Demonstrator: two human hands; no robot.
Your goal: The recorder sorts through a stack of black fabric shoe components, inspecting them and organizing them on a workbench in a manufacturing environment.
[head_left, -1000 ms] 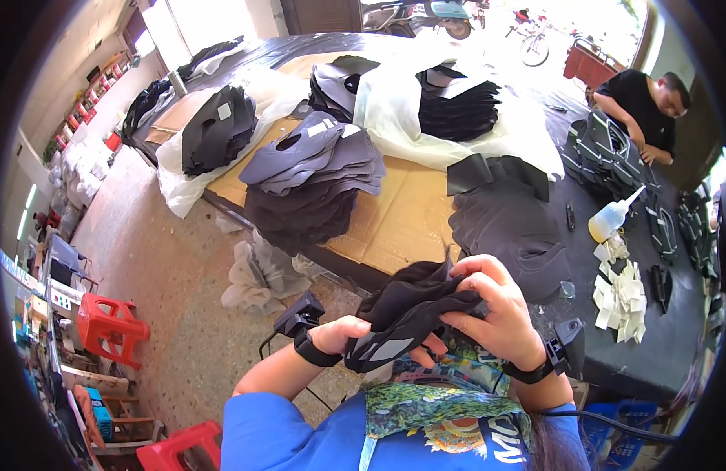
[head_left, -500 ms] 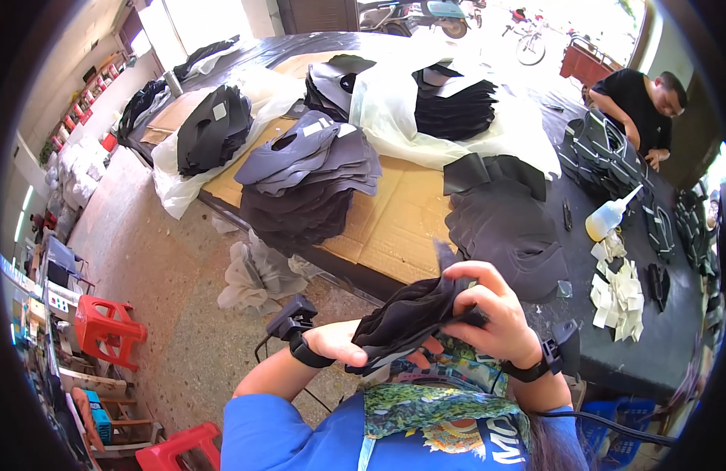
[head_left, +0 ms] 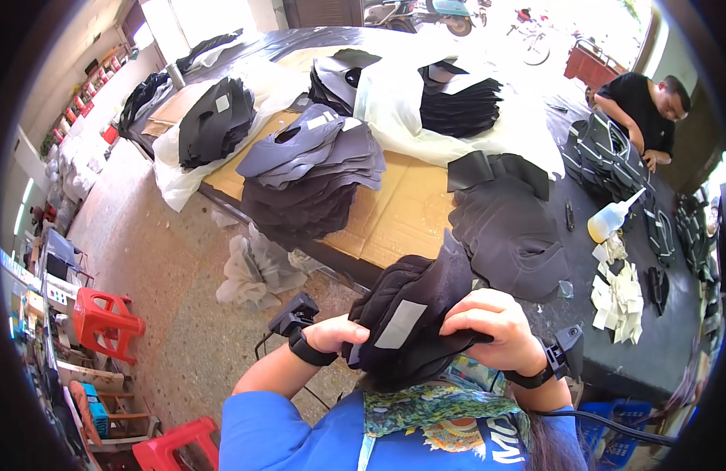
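A bundle of black cut fabric pieces [head_left: 431, 286] is held up in front of my chest, its layers fanned. A pale rectangular label [head_left: 401, 324] shows on the side facing up. My left hand [head_left: 336, 334] grips the bundle's left edge, thumb on top and fingers hidden beneath. At the right edge, my right hand [head_left: 492, 326] is closed with thumb and fingers around the fabric. Just beyond the bundle, a spread stack of black fabric pieces [head_left: 510, 228] lies on the table. Left of it stands a taller stack of grey and black pieces [head_left: 300, 188].
The dark table [head_left: 606, 345] carries cardboard [head_left: 402, 208] and plastic sheeting [head_left: 390, 98]. A squeeze bottle [head_left: 606, 222] and white labels [head_left: 618, 302] lie at right. A co-worker [head_left: 642, 110] handles fabric at the far right. Red stools [head_left: 104, 322] stand on the left floor.
The bundle has turned and opened upward, bringing the pale label into view. My right hand has moved slightly down; the left keeps its grip at the left edge.
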